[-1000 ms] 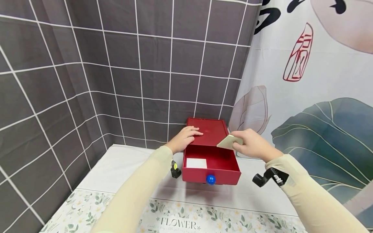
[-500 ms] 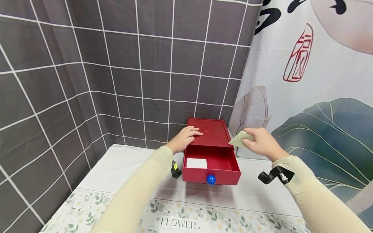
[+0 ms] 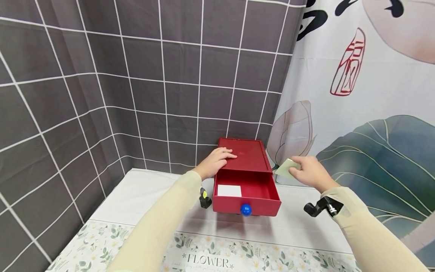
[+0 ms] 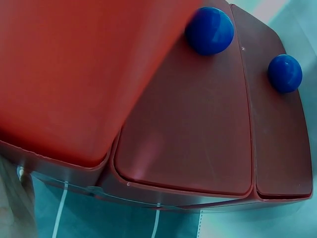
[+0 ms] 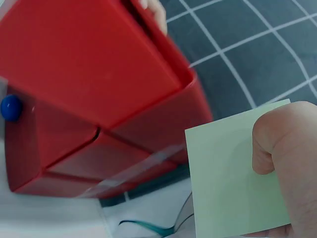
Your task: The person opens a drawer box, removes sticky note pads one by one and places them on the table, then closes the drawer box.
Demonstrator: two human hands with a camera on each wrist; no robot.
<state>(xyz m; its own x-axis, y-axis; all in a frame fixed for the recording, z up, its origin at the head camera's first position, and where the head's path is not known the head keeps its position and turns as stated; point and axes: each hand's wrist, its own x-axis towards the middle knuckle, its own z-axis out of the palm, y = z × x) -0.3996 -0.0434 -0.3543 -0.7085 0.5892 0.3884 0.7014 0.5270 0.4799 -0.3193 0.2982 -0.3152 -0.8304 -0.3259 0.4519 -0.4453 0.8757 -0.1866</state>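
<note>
There's the red cabinet (image 3: 246,153), right by the back edge of the surface (image 3: 146,185), its top drawer (image 3: 227,204) standing open, jutting out above two closed lower drawers (image 4: 185,124); a white card (image 3: 229,190) lies in its front left corner. The left hand (image 3: 214,161) rests on the cabinet's top, fingers extended. Over to the right, the right hand (image 3: 310,172) pinches a pale green paper square (image 3: 287,168) between thumb and fingers, just beside the cabinet! Near the surface's front edge reads "FLOWER", smaller script beneath illegible.
</note>
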